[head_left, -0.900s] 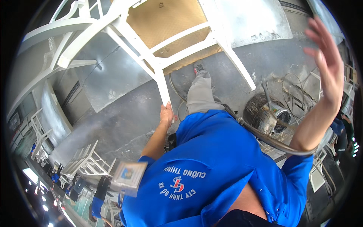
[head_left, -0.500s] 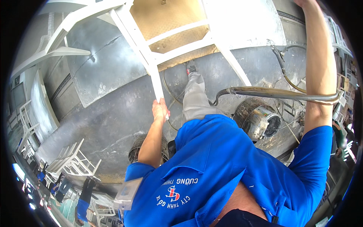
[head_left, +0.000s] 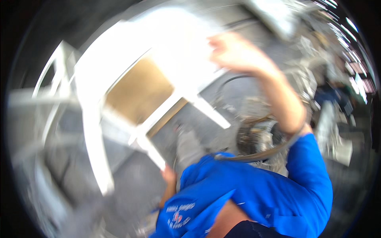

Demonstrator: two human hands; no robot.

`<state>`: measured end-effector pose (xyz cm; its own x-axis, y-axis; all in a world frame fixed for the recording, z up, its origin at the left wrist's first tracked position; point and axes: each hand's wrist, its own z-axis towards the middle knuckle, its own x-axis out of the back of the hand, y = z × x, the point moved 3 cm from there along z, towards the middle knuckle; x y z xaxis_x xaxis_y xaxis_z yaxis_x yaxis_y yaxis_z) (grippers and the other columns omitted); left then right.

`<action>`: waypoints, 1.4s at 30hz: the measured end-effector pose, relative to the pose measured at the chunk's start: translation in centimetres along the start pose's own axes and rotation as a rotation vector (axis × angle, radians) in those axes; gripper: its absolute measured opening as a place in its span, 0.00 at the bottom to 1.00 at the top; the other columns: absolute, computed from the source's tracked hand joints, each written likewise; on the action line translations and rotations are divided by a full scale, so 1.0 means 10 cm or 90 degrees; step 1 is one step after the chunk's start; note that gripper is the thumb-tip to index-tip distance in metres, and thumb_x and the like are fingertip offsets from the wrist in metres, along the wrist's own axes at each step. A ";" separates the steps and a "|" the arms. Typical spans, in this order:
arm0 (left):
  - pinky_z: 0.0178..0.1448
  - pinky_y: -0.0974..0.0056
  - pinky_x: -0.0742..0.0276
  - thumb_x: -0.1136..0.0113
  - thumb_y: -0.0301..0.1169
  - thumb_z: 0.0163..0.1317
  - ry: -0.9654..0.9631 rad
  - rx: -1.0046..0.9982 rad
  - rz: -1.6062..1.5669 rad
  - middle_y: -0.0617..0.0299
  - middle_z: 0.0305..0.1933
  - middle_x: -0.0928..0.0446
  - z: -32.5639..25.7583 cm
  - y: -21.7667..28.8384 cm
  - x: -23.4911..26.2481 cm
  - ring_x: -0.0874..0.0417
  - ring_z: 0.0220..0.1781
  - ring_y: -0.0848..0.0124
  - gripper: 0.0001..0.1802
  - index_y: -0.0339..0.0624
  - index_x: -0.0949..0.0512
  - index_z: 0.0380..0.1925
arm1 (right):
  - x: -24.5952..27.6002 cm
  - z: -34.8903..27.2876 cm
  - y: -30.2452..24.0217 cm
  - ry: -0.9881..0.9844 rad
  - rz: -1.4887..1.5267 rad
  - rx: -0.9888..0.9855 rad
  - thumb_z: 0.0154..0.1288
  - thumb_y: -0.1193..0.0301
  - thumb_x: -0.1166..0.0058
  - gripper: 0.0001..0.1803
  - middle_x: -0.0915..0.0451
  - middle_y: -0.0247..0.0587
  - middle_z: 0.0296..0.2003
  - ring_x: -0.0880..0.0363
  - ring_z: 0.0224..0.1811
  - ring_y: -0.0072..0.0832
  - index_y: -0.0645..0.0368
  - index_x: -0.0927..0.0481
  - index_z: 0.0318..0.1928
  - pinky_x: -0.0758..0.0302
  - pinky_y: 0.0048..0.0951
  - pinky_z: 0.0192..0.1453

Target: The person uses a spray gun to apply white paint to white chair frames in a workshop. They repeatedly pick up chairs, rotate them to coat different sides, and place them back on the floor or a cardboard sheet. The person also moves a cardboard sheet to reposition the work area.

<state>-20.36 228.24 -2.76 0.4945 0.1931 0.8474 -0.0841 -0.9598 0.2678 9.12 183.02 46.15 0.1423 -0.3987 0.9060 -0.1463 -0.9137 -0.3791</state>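
Both your hands grip the white chair [head_left: 158, 79]: left hand [head_left: 168, 174] on a leg, right hand [head_left: 228, 51] on the seat edge; it's lifted, not yet set down.

The big white chair [head_left: 158, 79] fills the space up front. Below the chair, the grey floor [head_left: 131, 186] is open. Right of the chair, a hose [head_left: 258, 154] and a round drum [head_left: 256, 137] block the way.

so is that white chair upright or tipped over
Tipped: the white chair shows its brown seat underside, legs pointing sideways. The left hand grips one leg.
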 end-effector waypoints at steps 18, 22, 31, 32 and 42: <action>0.55 0.54 0.19 0.36 0.34 0.64 -0.025 -0.294 -0.135 0.43 0.55 0.18 1.67 2.52 1.59 0.16 0.55 0.53 0.28 0.29 0.24 0.62 | -0.47 -1.04 0.19 -0.148 0.398 -0.073 0.58 0.77 0.46 0.26 0.17 0.65 0.45 0.15 0.51 0.53 0.70 0.29 0.59 0.18 0.47 0.53; 0.55 0.55 0.19 0.35 0.35 0.64 -0.067 -0.324 -0.111 0.44 0.55 0.17 2.01 2.91 1.79 0.16 0.54 0.54 0.28 0.28 0.24 0.61 | -0.58 -1.15 0.25 -0.058 0.409 -0.037 0.55 0.79 0.47 0.26 0.16 0.63 0.48 0.15 0.53 0.54 0.68 0.24 0.57 0.19 0.46 0.54; 0.54 0.56 0.19 0.33 0.37 0.64 -0.040 -0.244 -0.135 0.45 0.54 0.17 3.24 2.68 2.71 0.15 0.52 0.56 0.29 0.27 0.23 0.60 | -0.57 -1.18 0.30 -0.099 0.405 -0.060 0.56 0.80 0.48 0.27 0.19 0.69 0.49 0.20 0.57 0.60 0.73 0.30 0.58 0.23 0.51 0.60; 0.54 0.56 0.19 0.33 0.37 0.64 -0.026 -0.224 -0.152 0.46 0.53 0.17 3.44 2.57 2.90 0.15 0.52 0.56 0.29 0.27 0.23 0.60 | -0.55 -1.18 0.33 -0.115 0.402 -0.065 0.56 0.80 0.47 0.26 0.20 0.69 0.49 0.20 0.57 0.60 0.73 0.30 0.58 0.23 0.51 0.60; 0.53 0.58 0.19 0.31 0.39 0.65 0.171 0.068 -0.484 0.47 0.52 0.16 4.21 0.40 5.79 0.15 0.50 0.58 0.30 0.25 0.22 0.59 | -0.18 -1.39 0.67 -0.061 0.392 -0.007 0.62 0.77 0.50 0.41 0.29 0.75 0.62 0.26 0.65 0.62 0.70 0.45 0.76 0.26 0.48 0.68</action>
<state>44.31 226.99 28.07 0.1569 0.8295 0.5360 0.2811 -0.5577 0.7810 -5.66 178.71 44.63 0.1153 -0.8579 0.5007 -0.2397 -0.5132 -0.8241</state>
